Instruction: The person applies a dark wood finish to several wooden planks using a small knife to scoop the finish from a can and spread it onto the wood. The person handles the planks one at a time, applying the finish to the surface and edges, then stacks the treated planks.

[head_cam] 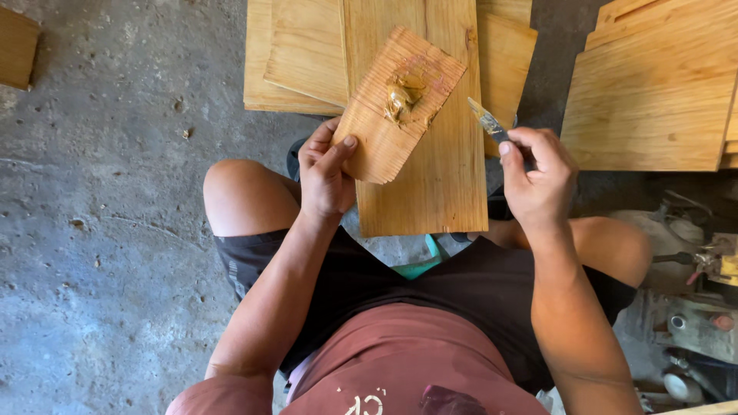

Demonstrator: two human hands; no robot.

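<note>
left hand [326, 173]: closed on the near corner of the scrap [396, 104], thumb on top, fingers under.
scrap: small wooden offcut, held tilted above the plank [438, 177], corner pointing up-right.
putty [403, 96]: tan blob, smeared on the upper middle of the scrap.
right hand [538, 177]: closed around the knife [487, 119] handle, thumb along it.
knife: narrow blade, putty on it, tip pointing up-left toward the scrap, just beside its right edge; can't tell if touching.
plank: long board running away from the lap, near end between the knees.
boards [304, 54]: stack lying flat on the floor [115, 192] under the plank's far end.
more boards [661, 92]: second stack at right, well apart from the hands.
floor: grey concrete, rough.
tools [703, 269]: metal clutter at lower right, beside the right knee; too dim to identify.
</note>
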